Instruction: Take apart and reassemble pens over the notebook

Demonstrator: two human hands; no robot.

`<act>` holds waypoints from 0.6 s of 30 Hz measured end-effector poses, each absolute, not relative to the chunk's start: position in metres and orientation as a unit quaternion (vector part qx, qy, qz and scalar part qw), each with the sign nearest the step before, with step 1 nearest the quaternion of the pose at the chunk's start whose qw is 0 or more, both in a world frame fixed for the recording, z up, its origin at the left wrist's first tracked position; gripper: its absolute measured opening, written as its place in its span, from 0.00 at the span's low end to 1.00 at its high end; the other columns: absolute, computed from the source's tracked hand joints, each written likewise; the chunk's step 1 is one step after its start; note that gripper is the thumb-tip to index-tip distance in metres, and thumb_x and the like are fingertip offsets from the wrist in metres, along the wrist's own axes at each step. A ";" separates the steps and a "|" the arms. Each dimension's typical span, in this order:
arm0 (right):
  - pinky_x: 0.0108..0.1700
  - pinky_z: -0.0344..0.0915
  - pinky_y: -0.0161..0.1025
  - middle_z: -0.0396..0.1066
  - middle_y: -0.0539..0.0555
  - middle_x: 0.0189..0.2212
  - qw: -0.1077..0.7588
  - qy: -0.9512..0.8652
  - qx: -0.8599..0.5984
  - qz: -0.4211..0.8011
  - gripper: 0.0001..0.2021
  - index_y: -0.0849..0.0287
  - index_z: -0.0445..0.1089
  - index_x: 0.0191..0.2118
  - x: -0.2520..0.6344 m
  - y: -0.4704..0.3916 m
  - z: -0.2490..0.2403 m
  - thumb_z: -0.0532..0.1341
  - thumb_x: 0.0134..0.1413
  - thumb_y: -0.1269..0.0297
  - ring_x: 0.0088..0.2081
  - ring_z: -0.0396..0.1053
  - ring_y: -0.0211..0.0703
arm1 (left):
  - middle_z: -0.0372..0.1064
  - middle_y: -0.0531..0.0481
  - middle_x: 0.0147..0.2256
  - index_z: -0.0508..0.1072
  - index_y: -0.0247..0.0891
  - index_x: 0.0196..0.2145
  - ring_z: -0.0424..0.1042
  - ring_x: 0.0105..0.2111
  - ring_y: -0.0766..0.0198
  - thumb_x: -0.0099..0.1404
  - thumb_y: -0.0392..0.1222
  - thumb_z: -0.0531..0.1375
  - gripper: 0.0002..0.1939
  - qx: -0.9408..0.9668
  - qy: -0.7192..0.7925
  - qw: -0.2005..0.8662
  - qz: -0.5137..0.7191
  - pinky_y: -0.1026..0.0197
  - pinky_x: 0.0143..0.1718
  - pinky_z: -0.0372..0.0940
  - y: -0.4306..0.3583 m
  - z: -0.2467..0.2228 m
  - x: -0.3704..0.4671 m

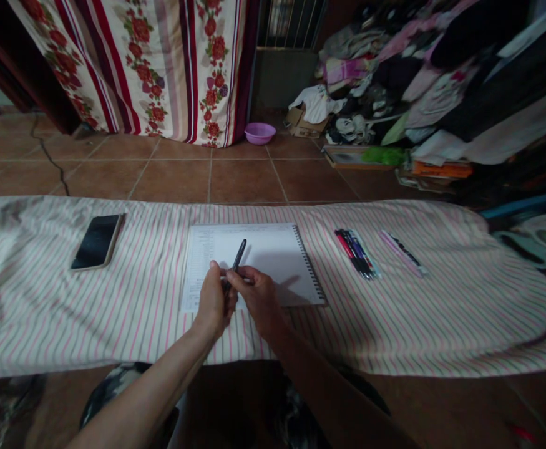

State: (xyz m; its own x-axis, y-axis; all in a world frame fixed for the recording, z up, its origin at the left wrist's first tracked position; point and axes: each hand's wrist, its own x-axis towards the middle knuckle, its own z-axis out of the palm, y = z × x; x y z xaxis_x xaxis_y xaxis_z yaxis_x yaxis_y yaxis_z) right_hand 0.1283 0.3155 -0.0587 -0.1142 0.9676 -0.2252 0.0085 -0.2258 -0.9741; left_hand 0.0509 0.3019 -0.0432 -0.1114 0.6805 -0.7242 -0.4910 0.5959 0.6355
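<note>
A black pen (239, 254) points up and away from me between my two hands, over a spiral notebook (273, 246). My left hand (215, 298) is closed around the pen's lower part. With thumb and fingers, my right hand (257, 293) pinches the pen a little higher, close against the left. The notebook lies open on a striped cloth (146, 299), its coil on the right side and a printed or written column down its left. My fingers hide the pen's lower end.
To the left on the cloth lies a phone (97, 242). Right of the notebook are a bunch of several pens (357, 254) and a smaller pair of pens (401, 252). Beyond, a purple basin (260, 133) stands on the tiled floor beside a flowered curtain (170, 68).
</note>
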 end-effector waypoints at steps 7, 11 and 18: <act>0.30 0.61 0.35 0.71 0.52 0.25 0.397 -0.529 -0.518 0.542 0.11 0.60 0.69 0.28 0.125 0.319 -0.055 0.59 0.46 0.57 0.28 0.67 0.40 | 0.48 0.58 0.08 0.57 0.39 0.16 0.47 0.07 0.73 0.62 0.51 0.46 0.21 0.042 0.572 0.617 0.539 0.69 0.09 0.41 0.307 -0.046 0.051; 0.28 0.61 0.34 0.69 0.50 0.23 0.403 -0.552 -0.523 0.509 0.10 0.58 0.65 0.26 0.124 0.321 -0.055 0.60 0.45 0.56 0.27 0.66 0.39 | 0.52 0.59 0.10 0.60 0.38 0.19 0.52 0.08 0.72 0.58 0.47 0.52 0.14 0.073 0.583 0.559 0.585 0.70 0.10 0.45 0.309 -0.049 0.052; 0.21 0.56 0.31 0.64 0.45 0.19 0.409 -0.545 -0.546 0.488 0.11 0.57 0.61 0.25 0.120 0.319 -0.049 0.62 0.41 0.56 0.19 0.60 0.34 | 0.55 0.59 0.11 0.62 0.38 0.22 0.52 0.07 0.71 0.60 0.45 0.48 0.13 0.017 0.553 0.601 0.577 0.69 0.09 0.44 0.315 -0.044 0.053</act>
State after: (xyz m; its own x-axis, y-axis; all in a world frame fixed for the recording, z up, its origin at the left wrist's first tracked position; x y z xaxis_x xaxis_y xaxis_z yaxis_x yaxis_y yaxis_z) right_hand 0.1205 0.3186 -0.0492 -0.0692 0.9938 -0.0872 0.1956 -0.0722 -0.9780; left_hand 0.0529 0.3151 -0.0436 -0.2772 0.7126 -0.6445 -0.6748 0.3332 0.6585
